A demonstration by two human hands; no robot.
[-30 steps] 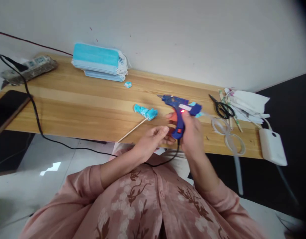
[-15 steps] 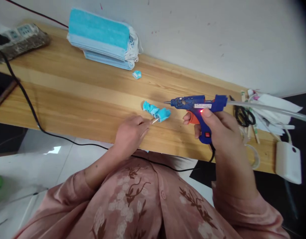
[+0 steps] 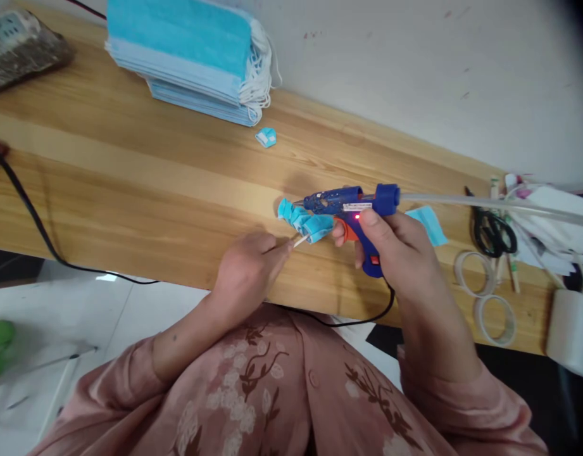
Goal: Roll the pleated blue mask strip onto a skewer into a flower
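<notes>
My left hand (image 3: 248, 269) is closed around a thin pale stick (image 3: 301, 240). At its far end sits a crumpled, gathered blue strip of mask-like material (image 3: 298, 219). In my right hand (image 3: 407, 253) is a blue hot glue gun (image 3: 338, 201) with a lit red light, my fingers around its handle and at the orange trigger (image 3: 344, 229). The metal nozzle points left and meets the upper left part of the blue strip, or hovers just over it; I cannot tell which. A long clear glue stick (image 3: 452, 201) extends from the gun's back.
Folded blue face masks (image 3: 177, 38) are stacked at the back left, near a small blue scrap (image 3: 266, 137). To the right are a blue piece (image 3: 428, 225), black scissors (image 3: 491, 233), two tape rolls (image 3: 495, 321) and a white adapter (image 3: 571, 329). A black cable (image 3: 30, 202) crosses the left side.
My right hand has brought the glue gun leftward, so its nozzle is now at the blue strip. My left hand keeps its hold on the stick. The view has shifted slightly.
</notes>
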